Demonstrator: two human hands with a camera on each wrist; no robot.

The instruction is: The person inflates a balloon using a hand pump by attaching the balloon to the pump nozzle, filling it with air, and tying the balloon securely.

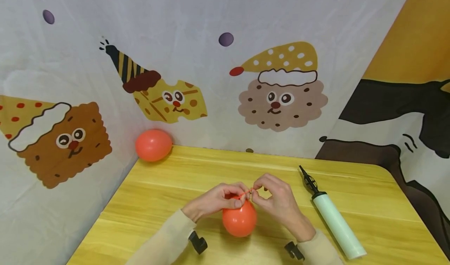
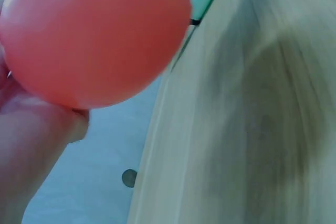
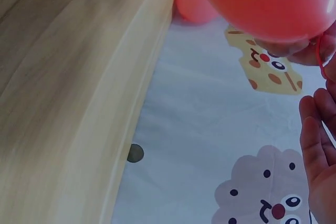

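Observation:
A round red balloon (image 1: 240,219) hangs just over the table, its neck uppermost. My left hand (image 1: 226,196) pinches the balloon at the base of its neck, thumb lying across the top. From the other side, my right hand (image 1: 275,196) pinches the end of the neck between thumb and forefinger, and the thin neck is stretched between the two hands. In the left wrist view the balloon (image 2: 97,35) covers most of the left fingers. The right wrist view shows the stretched red neck (image 3: 319,59) beside the right hand (image 3: 321,140).
A second red balloon (image 1: 154,145) sits at the table's far left corner. To the right lies a pale green hand pump (image 1: 339,225) with a black nozzle. Behind the wooden table (image 1: 140,202) hangs a white cloth (image 1: 197,18) printed with cartoon foods.

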